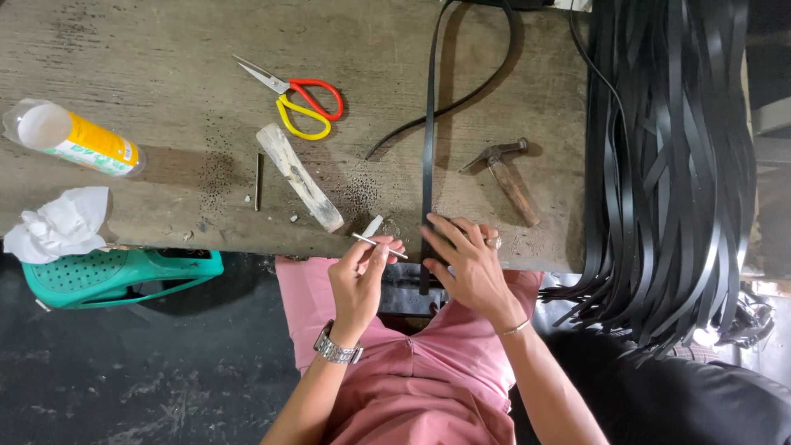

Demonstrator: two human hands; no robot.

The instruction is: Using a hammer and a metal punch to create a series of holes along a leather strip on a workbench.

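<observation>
My left hand (360,276), with a metal watch on the wrist, pinches a thin metal pin-like tool (380,245) between thumb and fingers at the near edge of the wooden workbench (165,66). My right hand (465,259), wearing a ring and a bracelet, presses down on a long black strap (428,140) that runs away across the bench and hangs over the near edge. The tool's tip points toward the strap, a little to its left.
Red-and-yellow scissors (301,103), a pale wooden stick (298,177), a hammer (507,177), a small metal rod (259,181), a white-and-yellow tube (74,138) and crumpled tissue (58,224) lie on the bench. Several black straps (671,165) hang at the right. A teal stool (115,276) stands below left.
</observation>
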